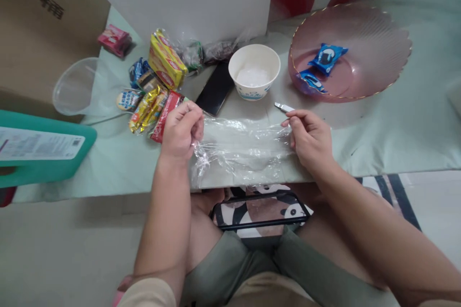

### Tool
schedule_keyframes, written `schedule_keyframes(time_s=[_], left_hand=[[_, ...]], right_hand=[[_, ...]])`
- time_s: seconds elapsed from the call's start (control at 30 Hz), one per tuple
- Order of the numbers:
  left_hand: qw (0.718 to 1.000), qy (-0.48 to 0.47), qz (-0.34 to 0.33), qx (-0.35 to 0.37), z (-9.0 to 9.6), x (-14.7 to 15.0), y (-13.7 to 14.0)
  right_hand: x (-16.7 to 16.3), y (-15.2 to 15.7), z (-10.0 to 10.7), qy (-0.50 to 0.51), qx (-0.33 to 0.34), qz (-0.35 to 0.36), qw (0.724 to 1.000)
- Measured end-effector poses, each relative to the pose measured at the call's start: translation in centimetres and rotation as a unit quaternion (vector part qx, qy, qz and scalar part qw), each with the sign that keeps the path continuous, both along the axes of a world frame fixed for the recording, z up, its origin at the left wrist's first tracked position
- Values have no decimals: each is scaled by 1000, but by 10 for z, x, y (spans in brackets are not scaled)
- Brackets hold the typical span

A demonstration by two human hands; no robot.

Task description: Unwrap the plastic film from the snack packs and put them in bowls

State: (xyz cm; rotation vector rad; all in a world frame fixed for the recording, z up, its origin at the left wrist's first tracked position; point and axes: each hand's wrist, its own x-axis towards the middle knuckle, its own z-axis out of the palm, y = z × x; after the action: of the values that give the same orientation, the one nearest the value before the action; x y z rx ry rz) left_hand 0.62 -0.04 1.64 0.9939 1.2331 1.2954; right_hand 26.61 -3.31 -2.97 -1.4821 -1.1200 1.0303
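A sheet of clear plastic film (245, 148), crinkled and shiny, stretches low over the table's front edge between my two hands. My left hand (183, 129) is closed on its left end, beside a red snack packet (167, 114). On the other side my right hand (310, 140) pinches the right end between thumb and fingers. Just beyond the right fingertips shows a small white tool with a dark tip (283, 107); whether the hand touches it I cannot tell. Behind the film stands a white paper bowl (254, 69), with something whitish inside.
A pink scalloped bowl (382, 57) with blue packets (327, 59) stands at right. A dark phone (216, 88), a yellow snack box (166, 60), several packets and a clear plastic lid (77, 86) lie at left. A green container (81, 158) and cardboard box (46, 48) border the left side.
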Motion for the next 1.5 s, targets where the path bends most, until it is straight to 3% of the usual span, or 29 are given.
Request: schedule_keyframes(time_s=[0.17,0.43,0.53,0.77,0.97,1.13,1.23,1.37,1.5], left_hand=[[993,6,89,74,-5,-1,3],[986,50,113,110,-5,0,2],[984,52,115,124,-4,0,0],[983,92,120,100,-10,-3,-2],[983,61,102,137,-16,0,1],[982,60,99,150,-21,-3,4],[984,44,102,136,-20,-6,3],[991,29,81,99,-13,-7,1],[990,8,91,111,-10,-4,1]], right_hand=[[0,0,-1,6,-18,-15,1000],[8,2,6,62,-133,59,987],[8,3,2,67,-90,52,992],[1,7,-1,170,-13,-48,984],[3,10,-6,173,45,-72,981],[3,11,-6,153,49,-84,983],[5,7,3,152,-6,-49,987],[10,3,12,118,-126,80,982],[11,3,7,109,-101,96,984]])
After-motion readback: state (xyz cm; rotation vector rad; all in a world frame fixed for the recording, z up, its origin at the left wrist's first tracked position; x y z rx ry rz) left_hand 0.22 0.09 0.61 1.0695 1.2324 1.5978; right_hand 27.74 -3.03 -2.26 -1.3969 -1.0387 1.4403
